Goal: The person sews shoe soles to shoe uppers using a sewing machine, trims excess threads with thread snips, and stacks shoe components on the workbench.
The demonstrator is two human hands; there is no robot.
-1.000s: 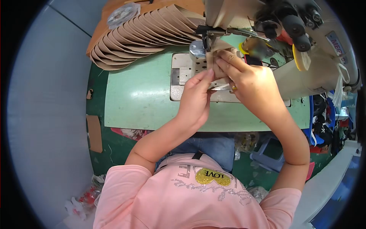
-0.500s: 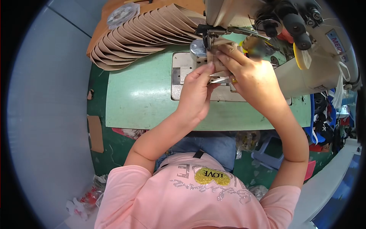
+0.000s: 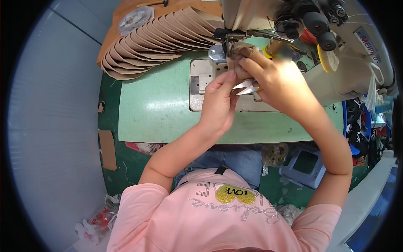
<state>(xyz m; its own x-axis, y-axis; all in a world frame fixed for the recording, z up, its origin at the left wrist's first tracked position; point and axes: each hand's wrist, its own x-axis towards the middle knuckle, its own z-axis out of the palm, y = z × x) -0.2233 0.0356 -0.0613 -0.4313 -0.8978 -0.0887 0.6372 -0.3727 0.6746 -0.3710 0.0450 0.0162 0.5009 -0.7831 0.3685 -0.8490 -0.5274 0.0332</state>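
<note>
At the sewing machine's presser foot (image 3: 229,47), a curved tan fabric-like piece (image 3: 238,63) lies under both hands. My left hand (image 3: 219,98) pinches the near left edge of this piece between thumb and fingers. My right hand (image 3: 275,77) rests over its right side, fingers bent and pressing on it. Thread snips (image 3: 247,88) are held in the same right hand, their two pointed blades sticking out towards my left hand, slightly apart. The handles of the snips and part of the tan piece are hidden by my right hand.
A fanned row of tan curved pieces (image 3: 157,42) lies to the back left, beside a clear plastic bag (image 3: 136,20). The sewing machine head (image 3: 256,17) overhangs the green tabletop (image 3: 155,105). A blue-grey plastic stool (image 3: 303,167) stands below right.
The snips' blades show more fully and stand further apart. My right forearm and elbow have swung outward to the right. My left hand keeps its pinch, and the view has shifted slightly.
</note>
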